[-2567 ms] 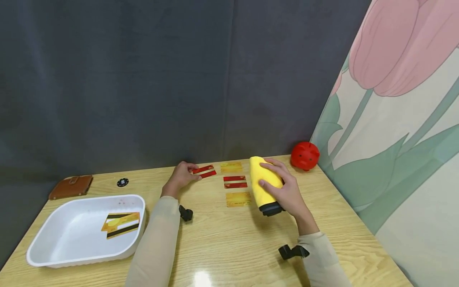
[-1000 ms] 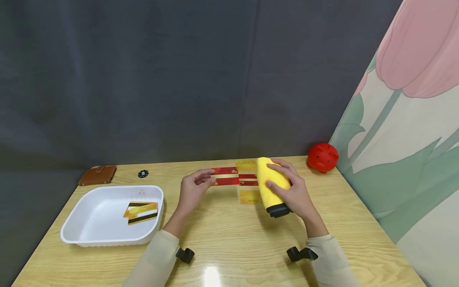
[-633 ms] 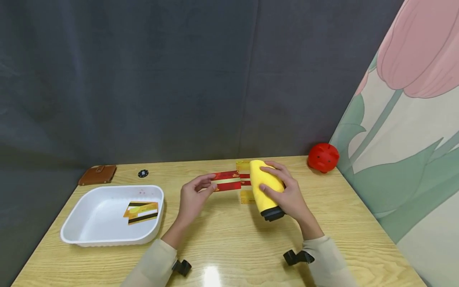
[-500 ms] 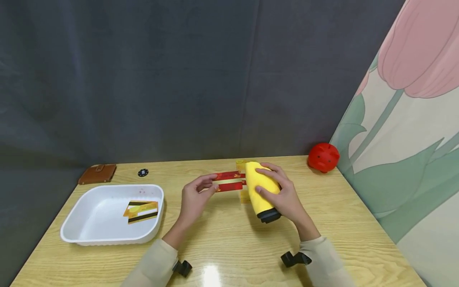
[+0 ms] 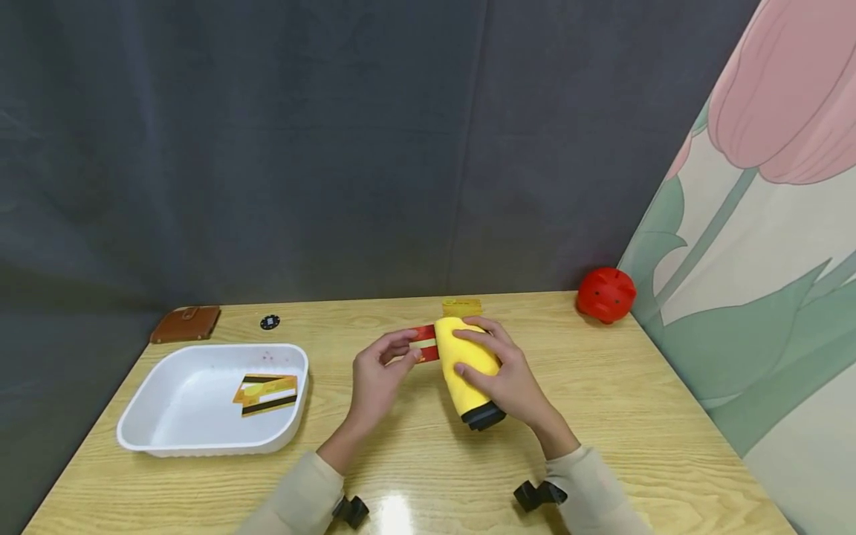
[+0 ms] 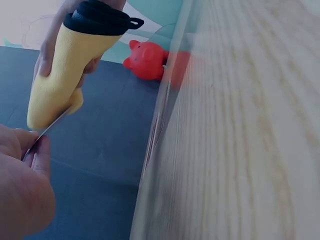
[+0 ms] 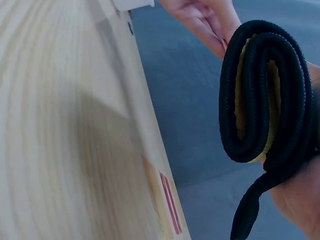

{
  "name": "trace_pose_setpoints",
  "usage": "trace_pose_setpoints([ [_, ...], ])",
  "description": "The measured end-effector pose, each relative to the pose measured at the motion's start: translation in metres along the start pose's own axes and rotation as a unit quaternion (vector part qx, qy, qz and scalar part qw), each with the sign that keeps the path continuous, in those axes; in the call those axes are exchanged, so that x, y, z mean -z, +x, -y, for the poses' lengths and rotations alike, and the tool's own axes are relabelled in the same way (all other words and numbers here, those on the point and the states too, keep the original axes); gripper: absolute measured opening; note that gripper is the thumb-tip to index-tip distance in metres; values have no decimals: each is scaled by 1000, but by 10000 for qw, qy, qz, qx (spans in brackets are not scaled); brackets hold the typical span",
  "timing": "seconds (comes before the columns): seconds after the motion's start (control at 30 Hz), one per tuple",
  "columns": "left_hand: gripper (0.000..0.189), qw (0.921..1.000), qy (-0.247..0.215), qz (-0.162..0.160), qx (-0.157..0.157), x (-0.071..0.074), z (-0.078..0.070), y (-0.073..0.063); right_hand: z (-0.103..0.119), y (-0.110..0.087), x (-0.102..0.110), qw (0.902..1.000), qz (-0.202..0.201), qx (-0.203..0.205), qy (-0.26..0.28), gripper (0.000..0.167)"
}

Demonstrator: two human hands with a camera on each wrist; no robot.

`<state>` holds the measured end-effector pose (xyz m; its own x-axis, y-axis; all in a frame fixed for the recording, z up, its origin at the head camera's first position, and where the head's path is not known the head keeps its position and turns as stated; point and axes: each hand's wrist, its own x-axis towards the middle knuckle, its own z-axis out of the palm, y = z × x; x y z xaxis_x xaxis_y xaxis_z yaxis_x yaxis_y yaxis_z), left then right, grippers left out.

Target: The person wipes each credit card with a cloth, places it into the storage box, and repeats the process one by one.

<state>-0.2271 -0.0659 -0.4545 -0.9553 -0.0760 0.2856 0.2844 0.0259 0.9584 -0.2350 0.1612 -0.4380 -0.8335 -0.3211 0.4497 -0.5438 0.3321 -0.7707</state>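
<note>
Rolled yellow cloth [image 5: 458, 375] gripped in the right hand [image 5: 508, 375] above the wooden table [image 5: 428, 461], red-striped card [image 5: 428, 345] pinched by the left hand [image 5: 380, 375] at the cloth's left side, gold card [image 5: 463, 307] beyond the cloth, white tray [image 5: 174, 409] well to its left, red piggy bank [image 5: 606, 296] to its right

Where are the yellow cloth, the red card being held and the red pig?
Yellow cloth [image 5: 464, 354], head view, on its yellow side.
Red card [image 5: 426, 344], head view, on its pale middle stripe.
Red pig [image 5: 605, 296], head view, on its face.
</note>
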Motion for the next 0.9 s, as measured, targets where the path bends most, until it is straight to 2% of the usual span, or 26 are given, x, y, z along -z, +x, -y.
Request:
trace_pose_setpoints([
  [0.2, 24, 9998, -119, 121, -97, -4, 1, -3, 3, -2, -12, 9994, 283, 215, -43, 46],
  [0.43, 23, 9995, -193, 156, -186, -5, 2, -5, 3, -3, -14, 9996, 222, 118, -114, 45],
  [0.67, 23, 9995, -220, 64, -235, -3, -5, -6, 2, 0, -6, 9998, 71, -116, -164, 48],
  [0.9, 22, 9989, -310, -53, -343, 0, -11, -4, -7, 2, 13, 9988, -251, -376, -172, 47],
])
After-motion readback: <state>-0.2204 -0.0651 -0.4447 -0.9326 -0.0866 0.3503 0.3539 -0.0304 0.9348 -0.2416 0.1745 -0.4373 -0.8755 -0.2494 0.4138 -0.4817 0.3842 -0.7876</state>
